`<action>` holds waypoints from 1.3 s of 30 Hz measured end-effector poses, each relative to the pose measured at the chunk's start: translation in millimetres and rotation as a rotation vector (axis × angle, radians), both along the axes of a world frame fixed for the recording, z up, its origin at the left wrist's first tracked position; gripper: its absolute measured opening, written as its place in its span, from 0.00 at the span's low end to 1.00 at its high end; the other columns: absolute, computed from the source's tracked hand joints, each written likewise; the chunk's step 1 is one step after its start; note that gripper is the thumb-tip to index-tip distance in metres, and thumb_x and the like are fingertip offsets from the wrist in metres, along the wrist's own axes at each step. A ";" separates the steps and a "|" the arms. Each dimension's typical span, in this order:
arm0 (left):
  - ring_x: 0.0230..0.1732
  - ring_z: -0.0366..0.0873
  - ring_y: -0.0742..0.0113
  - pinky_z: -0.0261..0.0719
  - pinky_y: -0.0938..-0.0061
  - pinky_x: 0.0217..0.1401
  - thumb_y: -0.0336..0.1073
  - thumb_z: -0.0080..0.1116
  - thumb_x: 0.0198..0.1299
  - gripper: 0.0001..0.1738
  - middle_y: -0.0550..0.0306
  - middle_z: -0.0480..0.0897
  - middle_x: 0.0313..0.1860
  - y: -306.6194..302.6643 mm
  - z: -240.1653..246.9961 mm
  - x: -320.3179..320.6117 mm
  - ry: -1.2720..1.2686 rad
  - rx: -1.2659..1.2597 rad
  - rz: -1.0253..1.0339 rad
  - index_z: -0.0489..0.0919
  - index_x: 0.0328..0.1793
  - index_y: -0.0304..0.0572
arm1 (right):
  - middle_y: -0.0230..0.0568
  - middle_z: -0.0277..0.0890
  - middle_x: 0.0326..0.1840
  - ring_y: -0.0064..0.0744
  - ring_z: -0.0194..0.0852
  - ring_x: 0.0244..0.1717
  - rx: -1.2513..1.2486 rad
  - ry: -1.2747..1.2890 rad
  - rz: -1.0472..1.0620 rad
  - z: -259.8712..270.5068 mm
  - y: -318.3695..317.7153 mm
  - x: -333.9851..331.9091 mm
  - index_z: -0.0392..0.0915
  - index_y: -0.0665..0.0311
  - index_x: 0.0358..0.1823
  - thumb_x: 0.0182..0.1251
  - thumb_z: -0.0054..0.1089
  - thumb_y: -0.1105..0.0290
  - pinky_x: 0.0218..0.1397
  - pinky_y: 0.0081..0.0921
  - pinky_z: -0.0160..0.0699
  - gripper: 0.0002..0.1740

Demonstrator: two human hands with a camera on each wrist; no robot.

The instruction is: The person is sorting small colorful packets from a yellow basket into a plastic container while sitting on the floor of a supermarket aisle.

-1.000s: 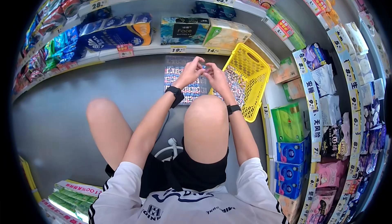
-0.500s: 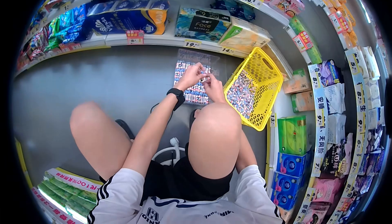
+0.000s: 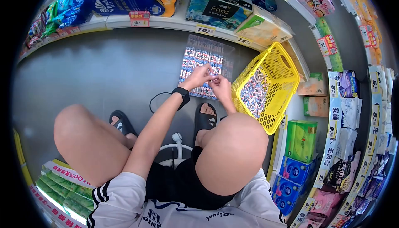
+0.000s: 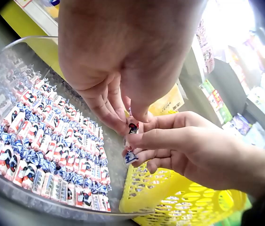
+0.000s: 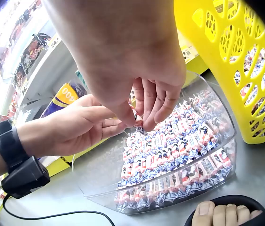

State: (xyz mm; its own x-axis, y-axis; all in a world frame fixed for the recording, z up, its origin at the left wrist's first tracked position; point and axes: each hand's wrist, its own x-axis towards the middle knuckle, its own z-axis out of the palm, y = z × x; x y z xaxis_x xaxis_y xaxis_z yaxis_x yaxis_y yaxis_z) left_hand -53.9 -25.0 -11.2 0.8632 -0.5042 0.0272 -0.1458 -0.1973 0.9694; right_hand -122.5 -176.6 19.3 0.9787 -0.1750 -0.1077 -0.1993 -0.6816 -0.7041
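Observation:
A wrapped candy (image 4: 132,128) with a white, red and blue wrapper is held between both hands. My left hand (image 3: 198,78) pinches one end of it, and the thumb and fingers of my right hand (image 3: 222,90) grip it from the other side. Both hands are over the front right part of a clear plastic box (image 3: 227,55). Inside the box, wrapped candies (image 4: 48,146) lie side by side in several neat rows. Just right of the box, a yellow basket (image 3: 286,82) contains a heap of loose candies (image 3: 255,90) of similar look.
Shelves with tissue packs (image 3: 220,9) run behind the box. More shelves of packaged goods (image 3: 301,140) stand close on the right. My knees (image 3: 237,153) and sandalled feet (image 3: 205,117) are nearer than the box. A black cable (image 3: 156,99) hangs from the left wrist device (image 3: 181,98).
The head view has shifted, so the box and basket sit further right. Both hands have come from the box's right side to over its front part, fingers still together.

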 end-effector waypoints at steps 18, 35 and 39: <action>0.54 0.83 0.55 0.86 0.63 0.50 0.31 0.59 0.59 0.09 0.54 0.81 0.50 -2.4 -50.7 -34.2 -0.726 0.666 -0.447 0.85 0.45 0.45 | 0.64 0.83 0.46 0.62 0.84 0.49 -0.532 0.372 0.046 -61.7 -7.9 -2.9 0.84 0.69 0.43 0.54 0.72 0.68 0.54 0.50 0.84 0.16; 0.60 0.80 0.57 0.84 0.63 0.58 0.26 0.58 0.59 0.20 0.58 0.82 0.57 5.7 -20.6 -6.3 -0.666 0.682 -0.500 0.82 0.59 0.48 | 0.60 0.84 0.46 0.61 0.85 0.48 -0.578 0.294 0.042 -59.2 0.5 -13.6 0.84 0.68 0.42 0.60 0.66 0.71 0.52 0.50 0.85 0.11; 0.58 0.82 0.54 0.83 0.61 0.58 0.23 0.56 0.59 0.22 0.56 0.84 0.54 5.8 29.9 25.4 -0.606 0.773 -0.550 0.83 0.59 0.49 | 0.63 0.83 0.45 0.62 0.85 0.48 -0.575 0.256 0.017 -58.1 1.8 -14.1 0.84 0.68 0.41 0.60 0.61 0.74 0.51 0.52 0.85 0.09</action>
State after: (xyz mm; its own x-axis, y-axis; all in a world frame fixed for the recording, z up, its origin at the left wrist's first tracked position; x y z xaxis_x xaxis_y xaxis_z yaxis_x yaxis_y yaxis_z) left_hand -28.5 -19.2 18.8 0.4687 -0.8755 -0.1179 -0.8037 -0.4780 0.3544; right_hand -136.5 -174.8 -38.8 0.9375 -0.2589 -0.2327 -0.2986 -0.9416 -0.1554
